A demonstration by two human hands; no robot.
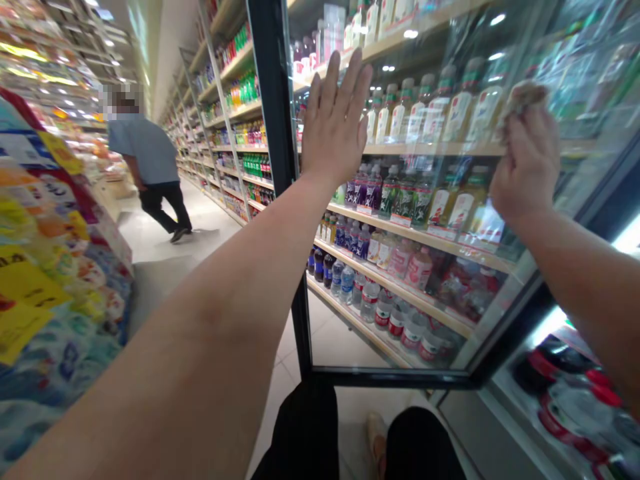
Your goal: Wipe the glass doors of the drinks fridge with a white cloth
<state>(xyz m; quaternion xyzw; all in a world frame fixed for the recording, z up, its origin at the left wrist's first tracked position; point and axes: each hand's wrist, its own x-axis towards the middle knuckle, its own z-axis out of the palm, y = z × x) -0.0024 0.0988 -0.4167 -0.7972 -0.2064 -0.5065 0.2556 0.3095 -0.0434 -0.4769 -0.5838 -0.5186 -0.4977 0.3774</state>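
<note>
Flat against the glass of an open, black-framed door (380,377) lies my left hand (334,127), fingers spread, near the frame's left upright. My right hand (527,157) is closed around a crumpled brownish cloth (527,97) at the upper right part of the same glass. The cloth looks slightly blurred, and it seems to touch the pane. Through the glass, shelves of bottled drinks (415,120) show behind both hands.
Stacked packaged goods (50,267) with yellow signs stand at the left. A person in a light blue shirt (147,143) is in the aisle (205,220). Drink shelves (245,127) run along it. At the lower right are bottles (575,407) inside the lit cooler.
</note>
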